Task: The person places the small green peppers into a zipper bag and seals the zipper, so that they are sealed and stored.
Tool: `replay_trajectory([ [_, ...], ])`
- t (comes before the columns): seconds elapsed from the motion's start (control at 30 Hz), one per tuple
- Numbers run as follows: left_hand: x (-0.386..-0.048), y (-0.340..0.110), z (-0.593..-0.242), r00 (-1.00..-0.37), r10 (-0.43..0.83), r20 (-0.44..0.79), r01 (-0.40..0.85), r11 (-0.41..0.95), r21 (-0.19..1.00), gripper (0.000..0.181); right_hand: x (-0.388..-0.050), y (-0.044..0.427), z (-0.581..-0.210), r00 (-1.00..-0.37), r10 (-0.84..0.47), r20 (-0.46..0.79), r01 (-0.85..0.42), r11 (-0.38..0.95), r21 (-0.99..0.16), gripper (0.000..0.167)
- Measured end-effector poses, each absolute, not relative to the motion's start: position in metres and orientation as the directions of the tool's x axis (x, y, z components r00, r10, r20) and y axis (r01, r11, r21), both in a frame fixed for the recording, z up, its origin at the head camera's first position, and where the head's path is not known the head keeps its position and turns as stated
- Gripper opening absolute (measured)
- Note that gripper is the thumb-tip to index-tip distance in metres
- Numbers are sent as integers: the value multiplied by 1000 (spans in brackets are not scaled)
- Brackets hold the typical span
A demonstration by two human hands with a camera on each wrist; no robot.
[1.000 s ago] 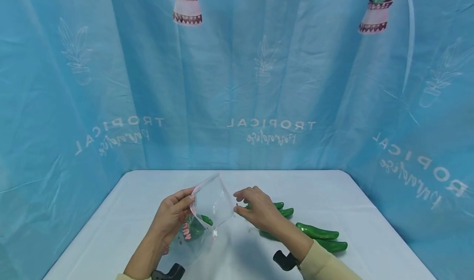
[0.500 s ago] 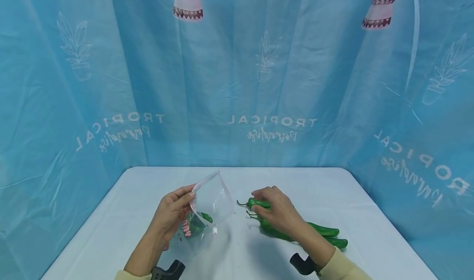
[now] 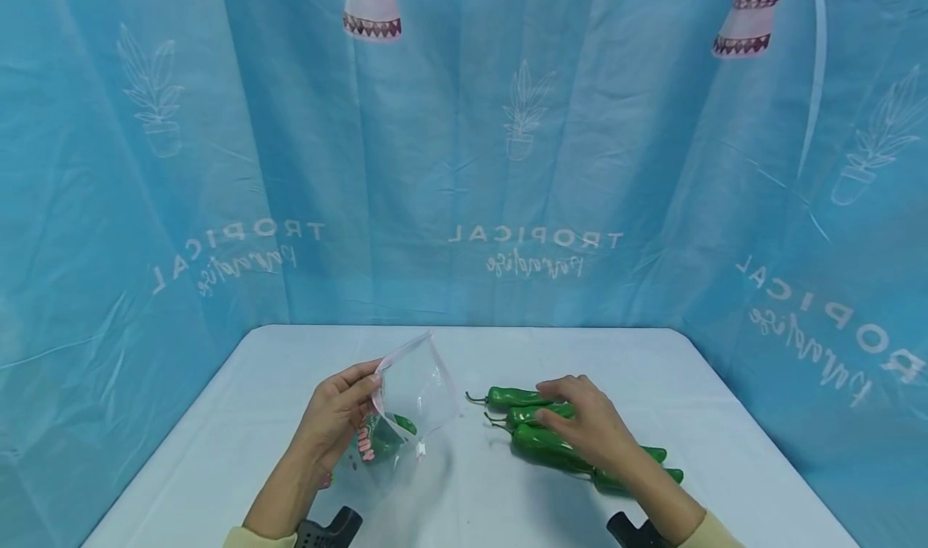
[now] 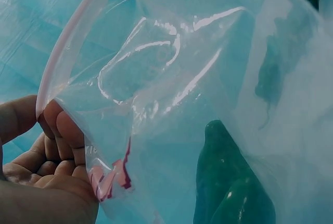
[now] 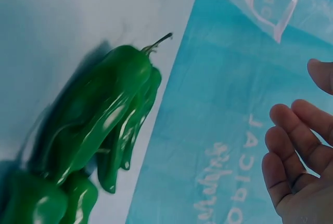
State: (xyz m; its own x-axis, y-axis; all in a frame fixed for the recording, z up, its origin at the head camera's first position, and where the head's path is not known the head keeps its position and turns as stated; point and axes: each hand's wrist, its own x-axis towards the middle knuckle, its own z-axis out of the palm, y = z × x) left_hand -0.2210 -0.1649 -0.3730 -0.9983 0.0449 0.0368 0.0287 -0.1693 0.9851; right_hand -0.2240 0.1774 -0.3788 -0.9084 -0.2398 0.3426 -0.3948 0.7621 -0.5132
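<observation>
My left hand (image 3: 335, 415) pinches the pink-edged rim of a clear zip bag (image 3: 424, 383) between thumb and fingers, and the bag's mouth gapes. Inside the bag lie green peppers (image 4: 229, 187), seen through the plastic in the left wrist view. To the right, several long green peppers (image 3: 544, 445) lie on the table, most with their stems toward the bag. Above these peppers is my right hand (image 3: 590, 423), fingers loosely bent and holding nothing. Its forearm hides part of the peppers behind it. In the right wrist view the fingers (image 5: 289, 125) are apart from the peppers.
The white table (image 3: 616, 354) has rounded far corners. A blue printed curtain (image 3: 406, 169) hangs behind it and along both sides. Pink lettering (image 3: 366, 443) shows on the bag, and a small pink thing (image 3: 326, 481) appears below my left wrist.
My right hand has moved from beside the bag's mouth rightward over the peppers, uncovering their stems. The left hand and the bag have stayed nearly still.
</observation>
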Motion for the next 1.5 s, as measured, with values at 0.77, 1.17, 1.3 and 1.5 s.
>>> replay_trajectory([
  [0.77, -218, -168, -371, -995, 72, 73, 60, -176, 983, 48, -209, 237, -408, -965, -111, 237, -228, 804, -549, 33],
  [1.17, -218, -169, -372, -996, 65, 67, 55, -177, 983, 49, -208, 268, -422, -997, -39, 68, -70, 829, -555, 43],
  [1.3, -218, -169, -372, -995, 64, 73, 61, -168, 984, 48, -207, 277, -426, -999, -40, 26, -47, 825, -563, 45],
  [1.5, -217, -170, -372, -996, 45, 82, 74, -159, 985, 46, -206, 288, -430, -999, -34, -16, -19, 825, -565, 49],
])
